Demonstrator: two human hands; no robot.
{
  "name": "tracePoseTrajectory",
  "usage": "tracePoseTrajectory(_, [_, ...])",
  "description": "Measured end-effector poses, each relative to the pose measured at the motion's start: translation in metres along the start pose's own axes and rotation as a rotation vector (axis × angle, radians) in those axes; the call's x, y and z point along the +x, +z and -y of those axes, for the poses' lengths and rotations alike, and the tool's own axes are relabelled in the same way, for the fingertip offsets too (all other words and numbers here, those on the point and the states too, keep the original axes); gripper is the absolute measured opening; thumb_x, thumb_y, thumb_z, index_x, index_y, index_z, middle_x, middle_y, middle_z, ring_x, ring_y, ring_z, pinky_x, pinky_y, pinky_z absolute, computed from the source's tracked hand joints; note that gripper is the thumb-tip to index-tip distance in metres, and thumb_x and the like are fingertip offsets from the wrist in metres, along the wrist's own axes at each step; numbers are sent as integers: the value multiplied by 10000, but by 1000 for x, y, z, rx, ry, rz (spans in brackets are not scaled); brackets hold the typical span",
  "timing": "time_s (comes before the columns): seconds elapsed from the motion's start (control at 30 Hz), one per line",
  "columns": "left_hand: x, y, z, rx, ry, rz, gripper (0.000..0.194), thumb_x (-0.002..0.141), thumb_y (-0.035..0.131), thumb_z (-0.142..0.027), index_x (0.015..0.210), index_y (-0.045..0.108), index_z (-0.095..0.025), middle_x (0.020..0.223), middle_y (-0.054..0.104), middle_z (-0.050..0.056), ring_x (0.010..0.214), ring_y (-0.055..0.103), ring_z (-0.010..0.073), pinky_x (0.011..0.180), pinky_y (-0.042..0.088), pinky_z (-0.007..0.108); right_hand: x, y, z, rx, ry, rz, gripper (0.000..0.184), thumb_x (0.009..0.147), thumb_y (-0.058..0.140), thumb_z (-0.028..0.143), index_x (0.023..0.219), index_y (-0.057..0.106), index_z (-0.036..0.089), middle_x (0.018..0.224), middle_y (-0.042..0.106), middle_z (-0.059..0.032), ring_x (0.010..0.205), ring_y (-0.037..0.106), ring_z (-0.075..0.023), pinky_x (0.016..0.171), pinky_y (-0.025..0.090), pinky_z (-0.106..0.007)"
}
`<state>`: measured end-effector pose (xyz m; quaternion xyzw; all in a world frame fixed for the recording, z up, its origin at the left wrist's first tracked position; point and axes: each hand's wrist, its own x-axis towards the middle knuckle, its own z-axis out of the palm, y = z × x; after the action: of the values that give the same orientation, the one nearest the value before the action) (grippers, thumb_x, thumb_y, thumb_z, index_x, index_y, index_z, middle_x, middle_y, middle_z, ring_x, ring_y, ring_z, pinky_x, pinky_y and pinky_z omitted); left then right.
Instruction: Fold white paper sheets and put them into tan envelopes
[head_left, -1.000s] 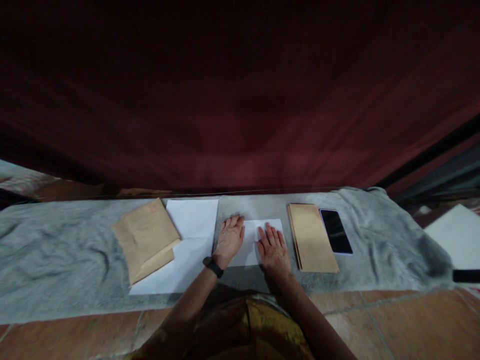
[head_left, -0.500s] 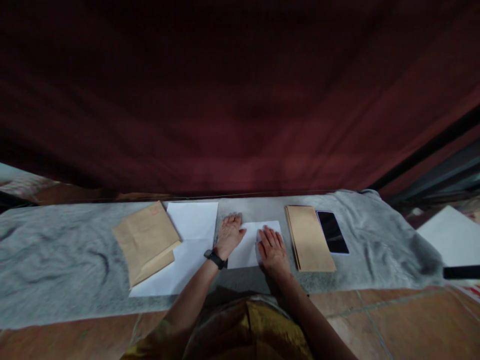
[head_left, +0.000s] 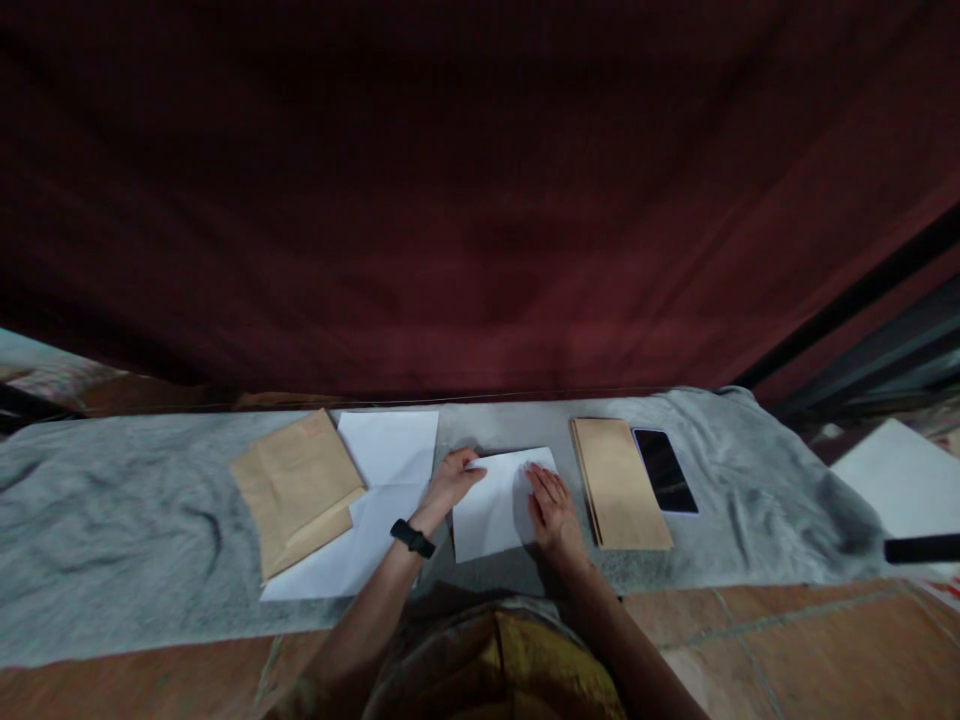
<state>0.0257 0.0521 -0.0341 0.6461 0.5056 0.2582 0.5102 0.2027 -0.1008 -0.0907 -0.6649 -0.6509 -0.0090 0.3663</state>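
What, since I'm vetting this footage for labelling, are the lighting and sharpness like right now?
Head view: dim light, the dark red cloth backdrop near-black toward the top; head view: a soft shadow beside the right hand on the white rectangular paper sheet; head view: soft detail, the faint reddish mark on the brown paper envelope unreadable.

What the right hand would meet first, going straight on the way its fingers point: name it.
Beyond the white paper it touches, the right hand would cross grey cloth, then probably meet the dark red fabric; depth is unclear.
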Motion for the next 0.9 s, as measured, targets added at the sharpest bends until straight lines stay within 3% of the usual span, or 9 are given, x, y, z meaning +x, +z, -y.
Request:
tracePoseTrajectory(0.23, [-31,-11,11,-531,-204,-213,362,621,787,-447,814,586,-216,742,656,-25,683,643,151,640,487,261,-14,-6,7,76,19,1,639,980,391,118,1598,304,252,1538,504,-104,1429,458,-260,1158,447,-545])
tracePoseTrajectory(0.43, [-54,6,16,-752,-370,-174,411,528,875,-349,813,614,-210,818,721,26,755,713,198,631,532,284,-15,-8,10,115,-2,80,780,903,387,37,1627,210,267,1594,435,-76,1465,412,-246,1181,423,-528])
tracePoseTrajectory(0.6, [-66,8,16,-761,-420,-145,487,463,917,-353,842,661,-186,845,743,36,767,703,208,626,519,279,-14,-20,0,198,3,131,878,759,438,-5,1589,324,260,1593,437,-62,1459,417,-242,1188,414,-508])
tracePoseTrajectory(0.77, [-76,1,19,-579,-426,-65,583,562,854,-481,1037,691,-183,1040,754,90,912,709,250,663,520,297,-14,-25,-5,155,-68,239,854,671,464,-27,1484,509,234,1490,566,-76,1405,484,-248,1182,415,-525])
tracePoseTrajectory(0.9, [-79,-1,25,-328,-257,-143,498,702,743,-538,1050,669,-190,964,733,61,859,688,224,660,504,295,-13,-26,-1,105,-87,261,814,660,456,-43,1412,590,236,1427,626,-73,1352,540,-228,1182,408,-524])
